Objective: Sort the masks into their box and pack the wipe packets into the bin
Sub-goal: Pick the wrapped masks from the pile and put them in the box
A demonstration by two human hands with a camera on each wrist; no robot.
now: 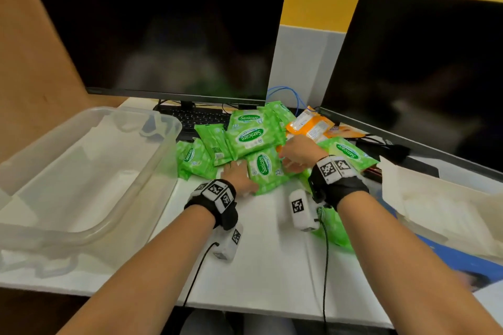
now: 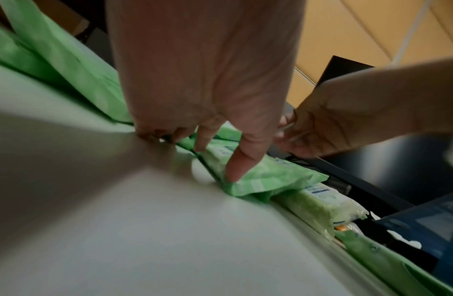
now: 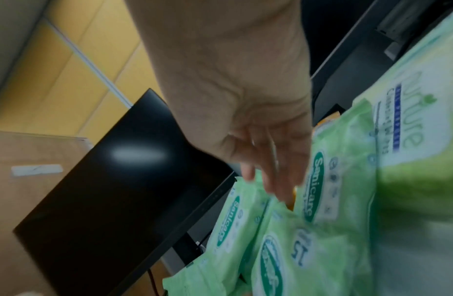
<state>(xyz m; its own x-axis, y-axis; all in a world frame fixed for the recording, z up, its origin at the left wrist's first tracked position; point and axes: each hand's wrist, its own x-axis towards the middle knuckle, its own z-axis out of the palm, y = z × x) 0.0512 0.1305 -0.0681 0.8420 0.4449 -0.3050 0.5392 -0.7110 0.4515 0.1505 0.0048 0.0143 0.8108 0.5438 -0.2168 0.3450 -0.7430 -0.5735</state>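
Left hand (image 2: 202,80): seen from the wrist, fingers pointed down; the thumb tip is pressed on the near corner of a green wipe packet (image 2: 261,178), and the other fingertips are set at its left edge on the white surface (image 2: 119,220). Right hand (image 2: 329,128): entered from the right, held just behind the same packet, fingers loosely curled. A paler green packet (image 2: 324,208) is lodged beneath and to the right. More green packets (image 2: 68,66) are heaped at upper left. A blue box (image 2: 433,224) is placed at the right edge. Yellow wall panels (image 2: 360,40) are shown behind.
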